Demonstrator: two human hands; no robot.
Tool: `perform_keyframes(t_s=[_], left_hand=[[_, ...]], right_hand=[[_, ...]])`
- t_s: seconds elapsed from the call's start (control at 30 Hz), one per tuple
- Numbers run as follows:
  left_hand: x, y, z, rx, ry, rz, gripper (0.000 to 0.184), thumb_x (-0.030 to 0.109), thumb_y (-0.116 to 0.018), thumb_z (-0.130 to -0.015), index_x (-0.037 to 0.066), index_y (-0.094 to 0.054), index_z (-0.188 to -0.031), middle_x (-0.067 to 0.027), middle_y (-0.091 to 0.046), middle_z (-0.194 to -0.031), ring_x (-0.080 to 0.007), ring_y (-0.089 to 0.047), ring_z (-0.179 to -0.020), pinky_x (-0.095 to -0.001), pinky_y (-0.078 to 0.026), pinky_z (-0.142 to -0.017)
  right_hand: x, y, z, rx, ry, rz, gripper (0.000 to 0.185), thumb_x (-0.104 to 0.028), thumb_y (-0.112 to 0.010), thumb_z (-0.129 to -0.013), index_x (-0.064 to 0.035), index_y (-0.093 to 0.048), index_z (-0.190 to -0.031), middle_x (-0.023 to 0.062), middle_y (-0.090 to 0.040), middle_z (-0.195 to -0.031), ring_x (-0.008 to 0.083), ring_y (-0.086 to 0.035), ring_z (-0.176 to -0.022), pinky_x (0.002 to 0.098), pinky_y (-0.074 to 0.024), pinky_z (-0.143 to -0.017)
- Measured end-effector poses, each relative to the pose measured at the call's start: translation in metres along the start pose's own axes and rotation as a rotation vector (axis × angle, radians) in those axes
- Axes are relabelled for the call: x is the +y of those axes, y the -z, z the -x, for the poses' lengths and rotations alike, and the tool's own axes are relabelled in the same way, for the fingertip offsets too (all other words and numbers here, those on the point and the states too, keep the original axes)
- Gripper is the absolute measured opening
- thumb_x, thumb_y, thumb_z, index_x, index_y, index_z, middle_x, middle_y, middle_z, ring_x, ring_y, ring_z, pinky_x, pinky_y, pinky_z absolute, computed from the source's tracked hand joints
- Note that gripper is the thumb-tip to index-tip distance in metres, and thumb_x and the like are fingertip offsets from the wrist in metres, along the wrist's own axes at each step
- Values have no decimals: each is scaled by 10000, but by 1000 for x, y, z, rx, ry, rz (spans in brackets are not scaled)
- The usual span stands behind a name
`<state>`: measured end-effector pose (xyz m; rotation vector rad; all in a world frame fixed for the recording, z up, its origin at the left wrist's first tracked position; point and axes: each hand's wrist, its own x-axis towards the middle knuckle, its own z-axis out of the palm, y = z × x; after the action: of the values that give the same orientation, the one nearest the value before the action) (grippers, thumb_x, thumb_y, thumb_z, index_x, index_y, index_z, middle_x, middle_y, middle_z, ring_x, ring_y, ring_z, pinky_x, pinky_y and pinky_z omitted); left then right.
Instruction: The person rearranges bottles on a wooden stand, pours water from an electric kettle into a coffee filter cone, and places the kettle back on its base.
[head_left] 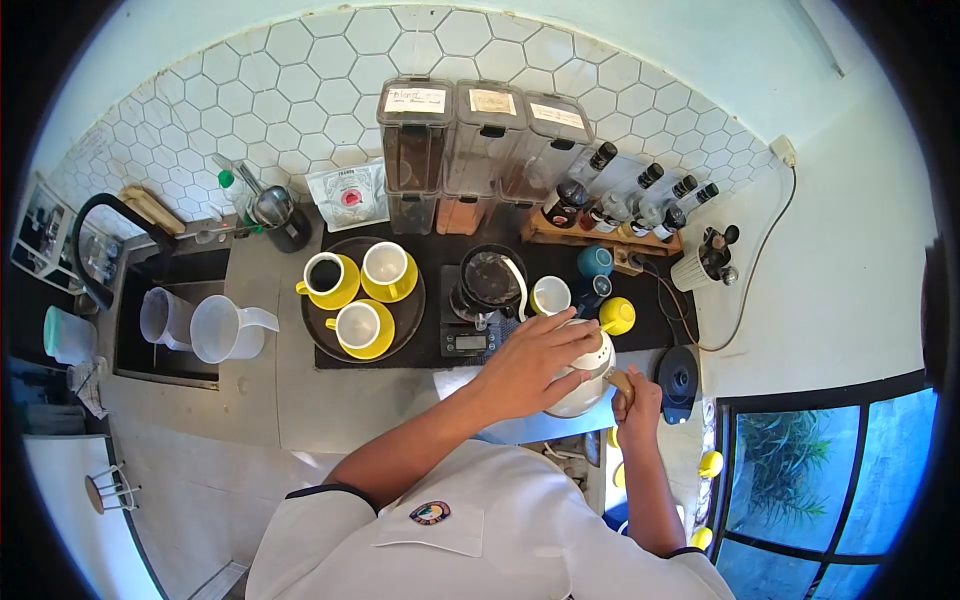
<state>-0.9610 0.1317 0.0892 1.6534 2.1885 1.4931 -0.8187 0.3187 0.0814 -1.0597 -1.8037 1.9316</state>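
My right hand (638,408) is closed round the wooden handle of a white gooseneck kettle (575,400). Stretched over the kettle's top is my left hand (535,365), fingers extended and partly covering the lid. The kettle's thin spout (519,285) curves up to the edge of a dark coffee dripper (492,276); whether water flows cannot be made out. Below the dripper is a digital scale (468,343). A white-lined cup (550,296) stands just past my left fingers, beside a yellow cup (617,316).
On the left, a round tray (417,325) carries three yellow cups on saucers, one with dark liquid. Storage bins (415,140) and syrup bottles (620,205) line the wall. A kettle base (679,377) lies right. Plastic jugs (225,330) stand by the sink (135,362).
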Motion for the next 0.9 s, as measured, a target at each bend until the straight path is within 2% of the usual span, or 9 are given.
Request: perform_keyframes(t_s=[0.13,0.43,0.9], left_hand=[[0,-2,-3,-5,-3,26,449,219,-604,-888,94,-537,-1314,-85,-500,-1402,-348,-398,-1334,-466,-335,-1060],[3,-10,-6,-42,-15,63,463,223,-604,-883,87,-529,-1319,-100,-506,-1388,-357,-391,-1334,-472,-316,-1081],[5,-16,0,-89,2,22,457,221,-600,-888,90,-526,-1320,-92,-498,-1394,-349,-396,-1331,-475,-319,-1084]], right_hand=[[0,2,1,24,12,-28,353,-298,-581,-917,-108,-562,-620,-26,-431,-452,59,-332,-342,222,-215,-345],[10,12,3,52,32,-75,368,-302,-596,-908,-99,-566,-603,-16,-443,-449,70,-350,-343,226,-240,-351],[26,17,9,34,15,-99,365,-277,-549,-939,-112,-531,-614,-13,-425,-443,78,-358,-341,231,-245,-338]])
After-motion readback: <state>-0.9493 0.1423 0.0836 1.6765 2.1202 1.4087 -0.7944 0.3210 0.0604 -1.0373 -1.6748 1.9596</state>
